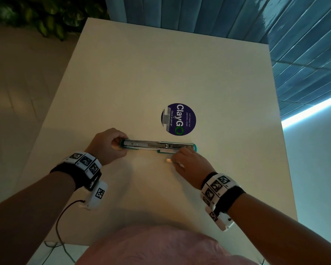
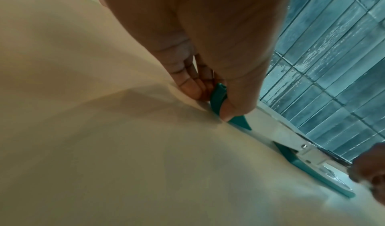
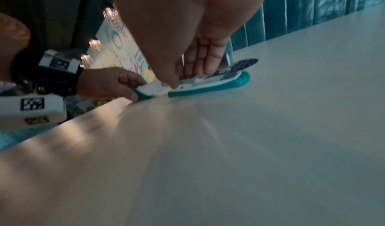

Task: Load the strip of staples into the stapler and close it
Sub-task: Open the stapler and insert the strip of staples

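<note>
Stapler (image 1: 157, 145) flat on table (image 1: 180, 64), round sticker (image 1: 178, 119) just behind, hands at either end.

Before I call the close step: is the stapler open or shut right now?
Open. The stapler lies unfolded flat on the table, metal channel facing up; left hand grips one end, right hand fingers rest on the other half.

Both forearms bare. Each wrist wears a black strap (image 1: 71, 174) carrying a band of white blocks printed with black square fiducial markers (image 1: 85, 160); same on right wrist (image 1: 217, 185). White camera housings hang below each wrist, also marker-tagged (image 1: 96, 196). Thin black cable (image 1: 59, 222) trails from left unit. Pink garment (image 1: 161, 247) on torso.
</note>
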Demonstrator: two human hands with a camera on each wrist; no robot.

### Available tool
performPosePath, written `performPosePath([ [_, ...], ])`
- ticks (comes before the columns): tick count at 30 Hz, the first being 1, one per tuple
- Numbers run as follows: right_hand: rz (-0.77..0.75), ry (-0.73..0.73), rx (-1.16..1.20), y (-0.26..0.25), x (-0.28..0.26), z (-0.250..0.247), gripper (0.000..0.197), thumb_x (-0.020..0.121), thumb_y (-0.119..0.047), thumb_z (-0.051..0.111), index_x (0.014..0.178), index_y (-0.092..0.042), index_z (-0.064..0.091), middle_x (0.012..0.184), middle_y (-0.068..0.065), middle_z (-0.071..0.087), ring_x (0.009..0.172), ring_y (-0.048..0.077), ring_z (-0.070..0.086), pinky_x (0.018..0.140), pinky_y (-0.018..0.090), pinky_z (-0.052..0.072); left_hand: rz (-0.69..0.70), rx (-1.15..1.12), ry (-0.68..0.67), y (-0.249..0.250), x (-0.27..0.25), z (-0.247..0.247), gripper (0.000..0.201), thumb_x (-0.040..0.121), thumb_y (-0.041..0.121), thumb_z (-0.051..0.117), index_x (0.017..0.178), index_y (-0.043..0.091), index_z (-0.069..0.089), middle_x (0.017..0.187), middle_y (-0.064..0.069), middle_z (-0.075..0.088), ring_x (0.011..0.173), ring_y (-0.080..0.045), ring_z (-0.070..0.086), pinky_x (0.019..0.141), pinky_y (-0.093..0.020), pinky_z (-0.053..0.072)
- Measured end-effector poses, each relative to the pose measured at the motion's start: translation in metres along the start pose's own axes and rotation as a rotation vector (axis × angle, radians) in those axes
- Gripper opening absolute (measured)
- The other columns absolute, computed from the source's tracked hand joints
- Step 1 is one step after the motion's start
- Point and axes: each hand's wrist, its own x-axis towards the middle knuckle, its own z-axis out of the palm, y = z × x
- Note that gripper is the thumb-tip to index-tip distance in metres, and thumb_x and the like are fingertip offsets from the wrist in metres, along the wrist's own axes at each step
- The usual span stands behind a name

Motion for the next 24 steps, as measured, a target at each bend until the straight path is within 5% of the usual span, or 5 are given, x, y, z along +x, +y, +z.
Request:
performPosePath([
  [3,-0.005,0.141,0.014,0.009,0.003,-0.017,0.004,0.084,-0.012,0.058,0.087,-0.011,0.06,0.085,0.01,0.063,0.08,0.028,0.053,0.07,0.041,0.051,0.005,-0.012,0.001,0.0,0.0,0.0,0.041,0.061,0.013,0.075,0.087,0.04,0.058,0.091,-0.003,0.068,0.085,-0.008,0.061,0.079,-0.022,0.051],
  [9,0.042,0.088,-0.047,0.019,0.015,-0.034,0.007,0.085,-0.011,0.055,0.086,-0.009,0.061,0.087,0.011,0.061,0.085,0.026,0.05,0.073,0.037,0.048,0.0,0.019,-0.003,-0.004,0.002,0.001,0.035,0.062,0.009,0.077,0.092,0.021,0.066,0.089,-0.002,0.068,0.089,-0.001,0.059,0.073,-0.004,0.045],
  [15,0.037,0.064,-0.04,0.02,0.016,-0.035,0.011,0.087,-0.012,0.053,0.092,-0.008,0.063,0.09,0.012,0.061,0.087,0.026,0.05,0.074,0.036,0.047,0.018,-0.005,0.005,0.0,0.001,0.0,0.036,0.061,0.014,0.075,0.088,0.032,0.061,0.088,0.013,0.063,0.089,0.002,0.058,0.073,-0.002,0.043],
  [24,0.052,-0.009,-0.068,0.02,0.018,-0.039,0.019,0.091,-0.017,0.047,0.102,-0.011,0.062,0.099,0.01,0.06,0.094,0.024,0.049,0.079,0.033,0.045,0.025,0.018,-0.004,-0.002,0.002,0.001,0.036,0.062,0.01,0.076,0.089,0.028,0.062,0.086,0.007,0.063,0.088,0.002,0.058,0.073,-0.002,0.043],
])
